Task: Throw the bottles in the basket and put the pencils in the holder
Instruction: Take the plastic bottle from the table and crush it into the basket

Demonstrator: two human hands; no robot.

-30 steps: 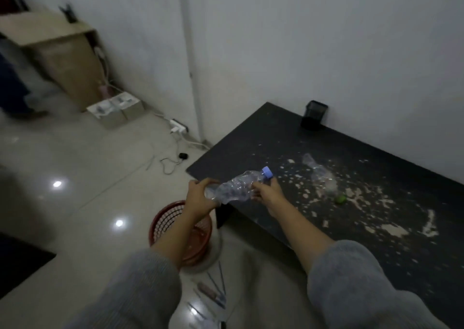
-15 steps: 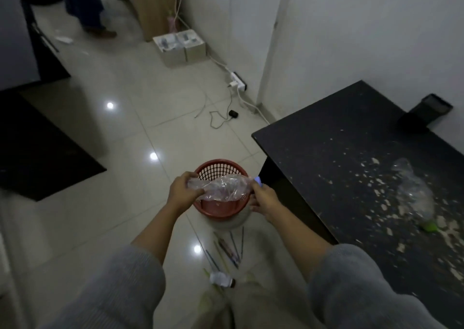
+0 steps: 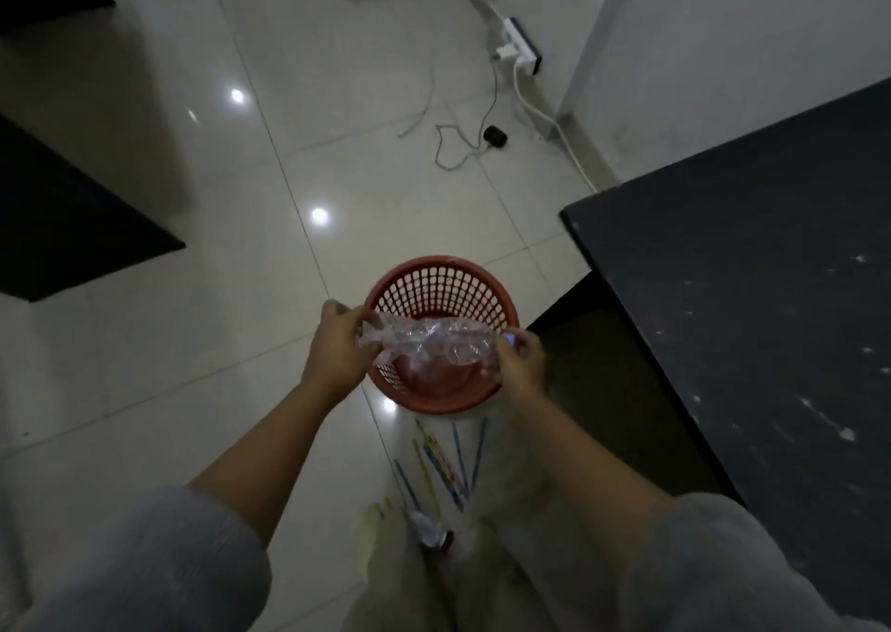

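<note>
Glossy white floor tiles (image 3: 202, 352) fill most of my view, and closest to me, between the grey sleeves (image 3: 144, 564), a small bottle (image 3: 434, 532) lies on the floor by the feet, with a scatter of coloured pencils (image 3: 448, 462) just beyond it, all still waiting. Next out, my left hand (image 3: 337, 347) is curled around the base end of a crushed clear bottle (image 3: 429, 342) and my right hand (image 3: 523, 359) is pinched around its neck, where a bit of blue cap (image 3: 509, 339) shows. I hold it crosswise directly above the mouth of the red mesh basket (image 3: 441, 274), which stands on the tiles beside the corner of the dark speckled table (image 3: 723, 270). I cannot tell whether anything is in the basket yet; nothing clear shows inside. I judge the task to be early: this bottle only needs releasing, the floor bottle and every pencil remain, and the holder is out of view. Farther off, a power strip (image 3: 518, 45) and loose cables (image 3: 458, 144) lie by the wall. Compared with half a second ago, my view has tipped further down, so the basket sits larger and more central, the bottle looks more twisted and compressed, and the table's far bottle and black holder have dropped out of frame.
</note>
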